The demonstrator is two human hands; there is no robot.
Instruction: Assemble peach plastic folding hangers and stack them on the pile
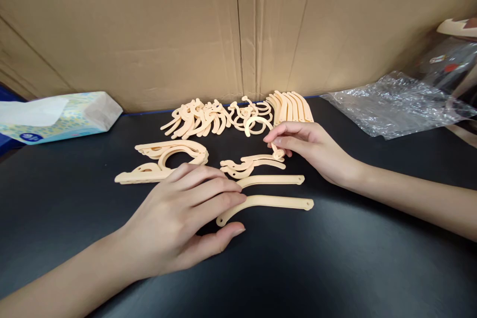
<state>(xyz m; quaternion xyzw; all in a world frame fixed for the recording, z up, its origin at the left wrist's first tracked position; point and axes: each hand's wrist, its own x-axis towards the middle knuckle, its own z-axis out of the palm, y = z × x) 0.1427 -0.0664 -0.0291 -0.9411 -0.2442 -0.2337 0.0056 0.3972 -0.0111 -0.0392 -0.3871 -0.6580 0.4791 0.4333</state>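
My left hand (190, 213) lies open, palm down, its fingertips over the left ends of two long curved beige bars, a nearer one (276, 201) and a farther one (276, 179). Between the thumb and fingers of my right hand (313, 149) is a beige hook (257, 120), its curved end up and its round end down. Just beyond the bars lie several small curved pieces (240, 168). Left of these, partly behind my left hand, sit stacked beige folding frames (179, 148).
At the back are a heap of small curved pieces (197, 119), more hooks (238, 118) and a row of long bars (292, 107). A tissue pack (74, 117) lies left, clear plastic (395, 102) right. A cardboard wall (167, 30) closes off the black tabletop (298, 268).
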